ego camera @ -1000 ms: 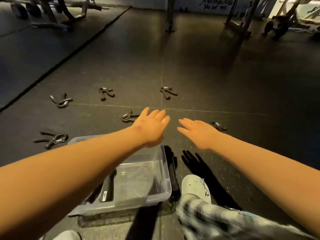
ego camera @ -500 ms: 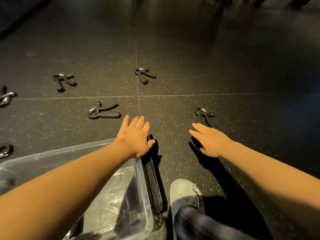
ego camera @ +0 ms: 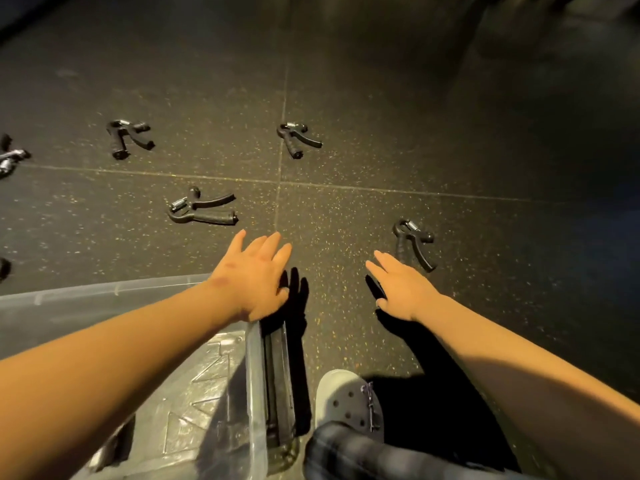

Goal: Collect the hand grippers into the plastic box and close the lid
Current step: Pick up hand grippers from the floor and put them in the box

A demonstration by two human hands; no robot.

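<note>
The nearest hand gripper (ego camera: 414,242) lies on the floor (ego camera: 346,98) at 1 o'clock of the right hand (ego camera: 401,289), just beside its fingertips; the reach appears aimed at it. A second gripper (ego camera: 202,211) lies at 11 o'clock of the left hand (ego camera: 254,275). Both hands are spread with straight fingers and hold nothing. The plastic box (ego camera: 254,375) stands uncovered at 7 o'clock, close by, likely for short drops.

One view covers the scene. The head-worn wide-angle camera sits above the near right part of the plastic box (ego camera: 255,375), close over it, facing forward and steeply down. The box fills the lower left corner, cut off by the frame edges. The wearer's shoe (ego camera: 346,400) shows just right of the box. Beyond the box, the dark floor (ego camera: 346,98) runs to the top edge.
</note>
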